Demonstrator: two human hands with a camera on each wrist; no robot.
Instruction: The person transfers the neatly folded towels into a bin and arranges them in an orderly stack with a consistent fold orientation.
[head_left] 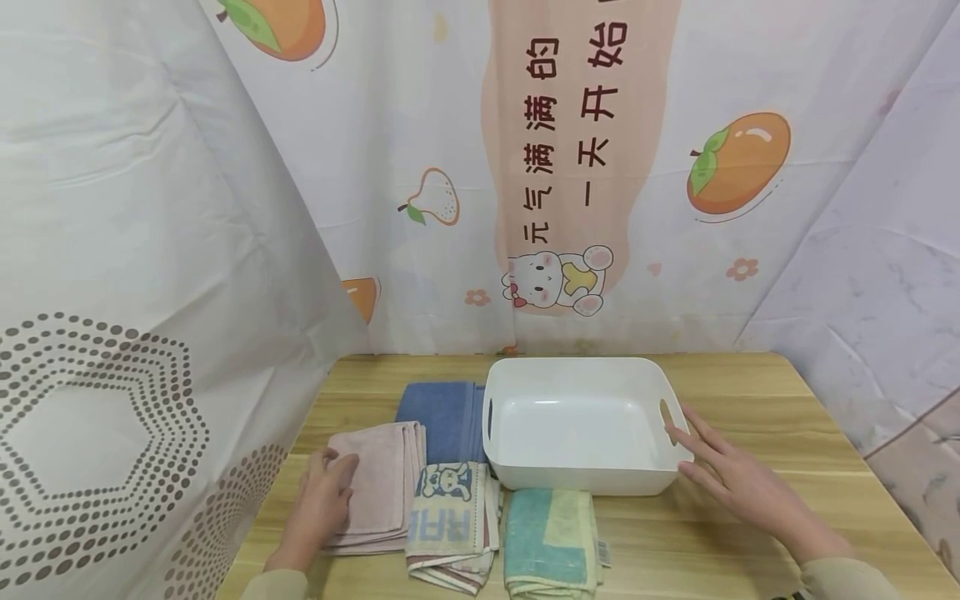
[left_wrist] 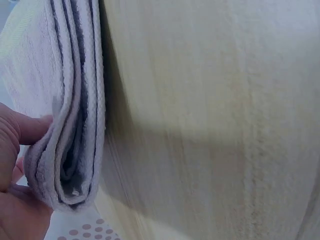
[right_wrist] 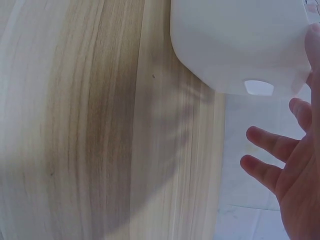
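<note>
Pink towel [head_left: 378, 483] is lying folded, long axis near-to-far, under the left hand [head_left: 322, 500] pinching its left edge; right hand [head_left: 738, 479], fingers spread, is touching the white bin [head_left: 577, 475].

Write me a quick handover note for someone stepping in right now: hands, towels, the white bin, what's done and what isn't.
Left hand pinches the edge of the folded pink towel.
Right hand is open, fingers straight against the right end of the white bin.
Blue towel, bear-print towel and green towel lie folded on the table beside the bin.
Done: towels folded. Left: bin holds nothing; no towel is in it yet.
</note>
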